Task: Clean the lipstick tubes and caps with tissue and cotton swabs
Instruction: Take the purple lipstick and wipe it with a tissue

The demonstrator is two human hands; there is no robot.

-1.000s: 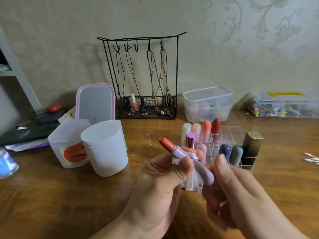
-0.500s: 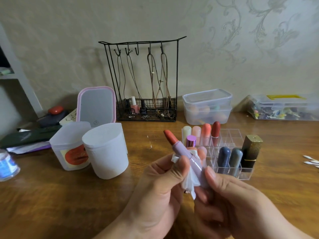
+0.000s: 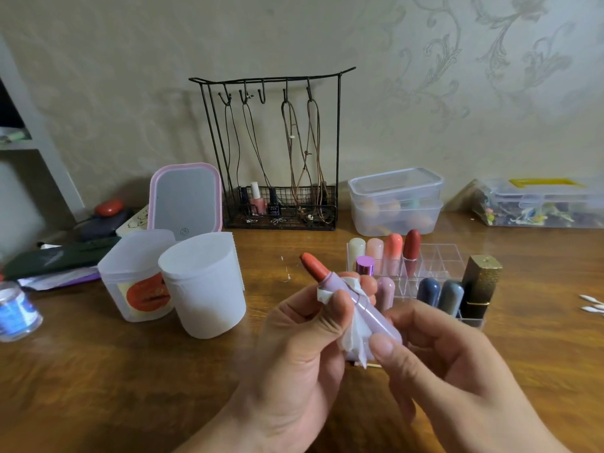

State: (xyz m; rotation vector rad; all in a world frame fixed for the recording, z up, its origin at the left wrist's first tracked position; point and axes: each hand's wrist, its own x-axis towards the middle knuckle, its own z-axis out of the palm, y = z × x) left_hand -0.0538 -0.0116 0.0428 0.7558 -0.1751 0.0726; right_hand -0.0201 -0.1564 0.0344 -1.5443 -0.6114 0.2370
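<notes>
Far left edge of table point(image 3: 98, 371): clear jar point(image 3: 14, 308) w/ blue label, cut off by frame. Behind it a dark pouch point(image 3: 62, 256) on some papers, plus a red thing point(image 3: 109, 207) near the wall. Next, two white tubs point(image 3: 202, 286) touching side by side; left one has an orange sticker. Pink-rimmed mirror point(image 3: 185, 199) stands upright just behind them. Black wire rack point(image 3: 277, 152) at the wall, cords hanging from hooks, nail polish bottles in its base basket.

Centre front: left hand point(image 3: 294, 348) grips a tissue point(image 3: 354, 338) wrapped round the neck of a lilac lipstick point(image 3: 362, 305); thumb presses tissue onto the tube, fingers curled behind. Lipstick is tilted, orange-red bullet pointing up-left, held above the table in front of the organizer. Right hand point(image 3: 457, 371) pinches the tube's lower end, thumb on the base, fingers curled round it.

Behind hands: clear organizer point(image 3: 438, 259) w/ capped lipsticks upright: cream, pink, coral, dark red in back row; purple-capped one and a pink one partly hidden by the hands; two blue-grey ones and a gold-black tube point(image 3: 480, 282) in front. Stacked clear boxes point(image 3: 397, 201) by the wall. Far right: lidded clear case point(image 3: 539, 204) full of small bits; swabs point(image 3: 591, 304) lying on the table at the frame edge.
</notes>
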